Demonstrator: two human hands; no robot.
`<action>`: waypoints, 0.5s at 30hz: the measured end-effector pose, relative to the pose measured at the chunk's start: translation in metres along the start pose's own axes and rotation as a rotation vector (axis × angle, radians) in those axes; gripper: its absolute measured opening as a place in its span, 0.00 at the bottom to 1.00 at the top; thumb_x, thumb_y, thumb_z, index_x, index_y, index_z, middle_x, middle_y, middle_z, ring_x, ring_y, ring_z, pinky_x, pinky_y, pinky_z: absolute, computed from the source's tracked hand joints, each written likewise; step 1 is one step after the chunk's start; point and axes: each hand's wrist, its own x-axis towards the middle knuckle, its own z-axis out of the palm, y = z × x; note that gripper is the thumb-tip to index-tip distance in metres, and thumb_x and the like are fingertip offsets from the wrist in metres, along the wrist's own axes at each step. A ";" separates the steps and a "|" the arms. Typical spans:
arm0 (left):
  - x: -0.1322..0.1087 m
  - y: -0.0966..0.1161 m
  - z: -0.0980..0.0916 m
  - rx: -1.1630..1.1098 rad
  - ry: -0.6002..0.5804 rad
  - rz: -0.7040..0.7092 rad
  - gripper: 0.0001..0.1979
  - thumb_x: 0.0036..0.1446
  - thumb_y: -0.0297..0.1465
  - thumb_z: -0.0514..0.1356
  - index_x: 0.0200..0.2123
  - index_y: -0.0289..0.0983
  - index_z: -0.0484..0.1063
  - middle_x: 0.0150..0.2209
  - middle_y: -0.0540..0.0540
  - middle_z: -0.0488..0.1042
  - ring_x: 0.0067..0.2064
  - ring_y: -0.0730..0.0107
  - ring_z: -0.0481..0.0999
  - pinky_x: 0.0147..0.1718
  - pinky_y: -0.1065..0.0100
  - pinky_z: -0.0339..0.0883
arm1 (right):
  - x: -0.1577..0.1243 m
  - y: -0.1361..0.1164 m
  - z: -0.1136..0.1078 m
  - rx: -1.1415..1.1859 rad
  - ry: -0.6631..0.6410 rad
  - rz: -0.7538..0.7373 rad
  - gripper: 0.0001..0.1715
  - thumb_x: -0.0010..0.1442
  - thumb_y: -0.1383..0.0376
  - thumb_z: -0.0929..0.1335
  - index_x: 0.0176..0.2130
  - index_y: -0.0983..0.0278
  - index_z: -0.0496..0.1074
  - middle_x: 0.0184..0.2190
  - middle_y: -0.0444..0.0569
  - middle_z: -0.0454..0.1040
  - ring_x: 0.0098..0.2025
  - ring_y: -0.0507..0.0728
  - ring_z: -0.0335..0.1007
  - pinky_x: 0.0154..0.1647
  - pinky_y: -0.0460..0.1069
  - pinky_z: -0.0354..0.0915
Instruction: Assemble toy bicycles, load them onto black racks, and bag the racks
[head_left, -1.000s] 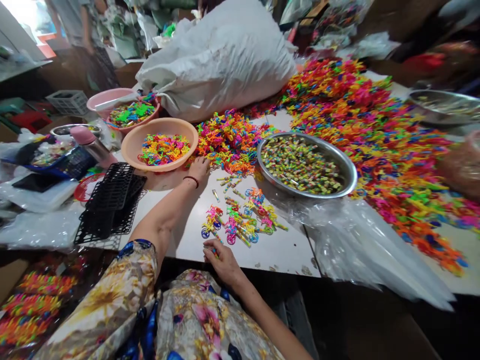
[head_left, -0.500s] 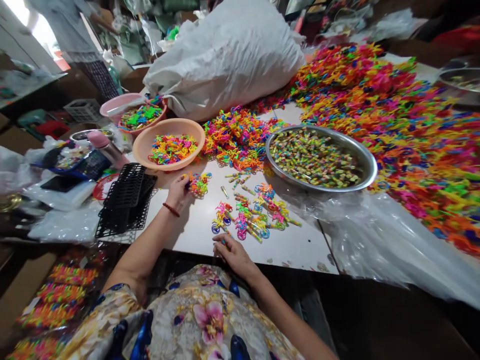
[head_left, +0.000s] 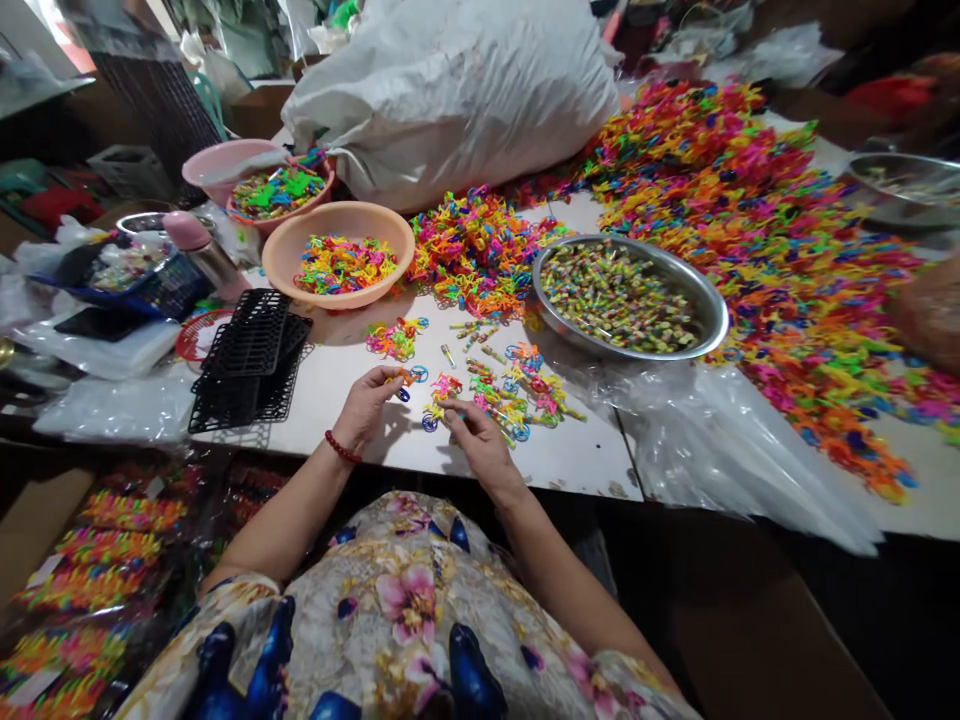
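On a white worktable (head_left: 570, 455), one seam and dark scuffs at its front edge: coloured plastic pieces (head_left: 525, 385) laid with patterned tubes, a small cluster (head_left: 394, 340) just beyond the left hand, and a few loose tubes (head_left: 472, 328). Left hand (head_left: 367, 405), red bead bracelet at the wrist: thumb and fingers closed on an orange-and-blue piece (head_left: 412, 376), held near the cluster. Right hand (head_left: 484, 440): thumb and index nearly together beside the laid-out pieces, partly covering them; whether anything sits between cannot be told. Behind: peach basin (head_left: 271, 265) of coloured pieces; smaller heap (head_left: 480, 245); steel bowl (head_left: 721, 325) of patterned tubes; large heap (head_left: 750, 220) spreading right; bulging white sack (head_left: 465, 110), blocking the view beyond. Right front: clear plastic bags (head_left: 720, 440), overhanging the edge. Left: black grid trays (head_left: 244, 350), pink-lidded flask (head_left: 191, 240). Room: cluttered, dim; a standing person (head_left: 150, 100), upper left, partly out of view. Below, left: clear packs (head_left: 112, 550) of coloured pieces with pale labels (head_left: 45, 570), any lettering too small to read.
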 end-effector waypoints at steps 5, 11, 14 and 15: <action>-0.017 0.003 -0.006 0.122 -0.171 0.049 0.05 0.44 0.28 0.69 0.28 0.36 0.79 0.46 0.45 0.75 0.45 0.67 0.73 0.46 0.67 0.66 | 0.003 -0.003 -0.001 0.134 0.043 0.084 0.18 0.49 0.52 0.77 0.34 0.61 0.76 0.29 0.44 0.75 0.29 0.51 0.70 0.34 0.49 0.70; -0.023 -0.012 -0.008 0.193 -0.198 0.120 0.08 0.54 0.34 0.64 0.28 0.35 0.78 0.44 0.43 0.75 0.44 0.66 0.73 0.47 0.66 0.66 | 0.002 0.003 0.015 0.273 0.058 0.128 0.22 0.48 0.51 0.78 0.37 0.60 0.73 0.32 0.42 0.74 0.35 0.53 0.74 0.41 0.51 0.74; -0.024 -0.025 -0.004 0.139 -0.116 0.147 0.11 0.48 0.34 0.71 0.34 0.36 0.76 0.42 0.46 0.75 0.43 0.69 0.74 0.46 0.67 0.67 | -0.001 0.007 0.025 0.230 -0.008 0.093 0.22 0.50 0.51 0.76 0.39 0.60 0.73 0.35 0.44 0.75 0.36 0.54 0.73 0.41 0.51 0.75; -0.025 -0.029 -0.002 0.095 -0.082 0.130 0.16 0.45 0.33 0.73 0.38 0.37 0.76 0.41 0.47 0.76 0.42 0.70 0.75 0.44 0.67 0.67 | -0.002 0.009 0.027 0.220 -0.020 0.075 0.21 0.51 0.51 0.76 0.40 0.60 0.73 0.36 0.44 0.75 0.37 0.54 0.73 0.41 0.51 0.74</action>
